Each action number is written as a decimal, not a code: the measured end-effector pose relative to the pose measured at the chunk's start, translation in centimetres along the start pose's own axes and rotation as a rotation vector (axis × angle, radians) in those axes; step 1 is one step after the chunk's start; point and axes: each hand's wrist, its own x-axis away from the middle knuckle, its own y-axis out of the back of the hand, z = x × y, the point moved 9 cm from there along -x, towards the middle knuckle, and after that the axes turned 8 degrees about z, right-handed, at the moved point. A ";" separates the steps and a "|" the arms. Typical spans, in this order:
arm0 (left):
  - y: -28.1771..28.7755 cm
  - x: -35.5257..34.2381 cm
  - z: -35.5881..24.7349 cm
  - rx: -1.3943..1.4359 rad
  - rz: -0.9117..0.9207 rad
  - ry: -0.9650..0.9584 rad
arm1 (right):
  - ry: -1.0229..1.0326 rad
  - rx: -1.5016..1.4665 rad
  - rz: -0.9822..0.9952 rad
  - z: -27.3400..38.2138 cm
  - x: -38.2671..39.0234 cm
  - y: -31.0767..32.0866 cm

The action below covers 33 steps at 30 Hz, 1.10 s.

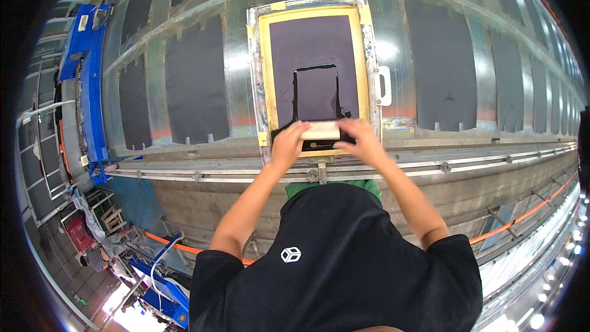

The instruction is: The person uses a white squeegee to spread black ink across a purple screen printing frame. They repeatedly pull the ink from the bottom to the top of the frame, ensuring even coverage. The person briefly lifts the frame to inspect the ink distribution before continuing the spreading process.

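Observation:
A silver screen frame (373,37) with yellow edging and tape holds a purple-grey mesh (312,40), with black ink (296,89) lying on it in an arch-like outline and pooled along its near end. Across that near end, my left hand (290,143) grips the left end of a cream-coloured squeegee bar (319,130). My right hand (359,140) holds the bar's right end, thumb low and fingers over the top. The blade's lower edge is too dark to make out.
A long table (396,43) carries dark fabric panels (445,68) on both sides. A metal rail (418,168) runs along its near edge, by blue machinery (92,105) at left. An orange pipe (491,227) runs below. Another person (95,257) is at the lower left.

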 end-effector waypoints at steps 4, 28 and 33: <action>3.6 -7.0 2.1 0.056 -0.125 0.042 | -0.348 0.145 -0.536 -11.1 -1.9 10.4; 9.0 12.2 10.5 -0.006 -0.246 0.052 | -0.417 -0.252 -0.660 -3.1 -15.6 -0.6; 14.9 16.7 17.4 -0.150 -0.171 0.018 | -0.345 -0.264 -0.645 3.1 -21.9 -11.2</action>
